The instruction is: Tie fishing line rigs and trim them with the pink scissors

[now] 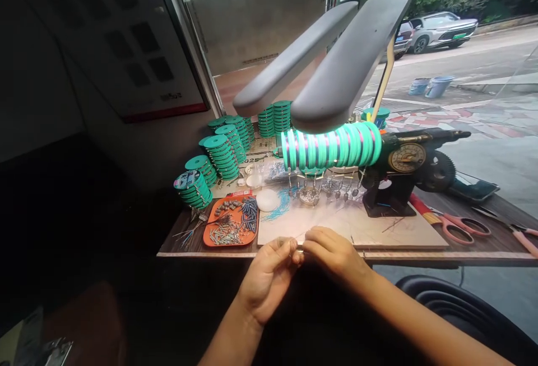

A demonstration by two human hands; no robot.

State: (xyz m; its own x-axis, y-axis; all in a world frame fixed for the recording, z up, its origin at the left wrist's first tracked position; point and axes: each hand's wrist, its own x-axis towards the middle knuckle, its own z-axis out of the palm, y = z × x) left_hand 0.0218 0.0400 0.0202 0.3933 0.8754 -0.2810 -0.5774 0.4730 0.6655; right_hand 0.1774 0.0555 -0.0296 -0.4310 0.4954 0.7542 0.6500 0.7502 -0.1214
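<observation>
My left hand (pixel 269 273) and my right hand (pixel 332 251) meet at the front edge of the wooden table (pixel 483 254), fingertips pinched together on something tiny that I cannot make out. Just beyond them lies a pale work mat (pixel 357 226). An orange tray (pixel 231 221) of small metal and blue parts sits to the left of the hands. A row of green spools (pixel 330 146) is mounted on a black winding machine (pixel 403 170) behind the mat, with hooks and sinkers hanging below it.
Stacks of green spools (pixel 222 153) fill the back left. A grey two-armed lamp (pixel 336 58) hangs over the table. Red-handled scissors (pixel 460 226) lie at the right. A dark chair edge (pixel 454 299) is at lower right. A window shows a street with cars.
</observation>
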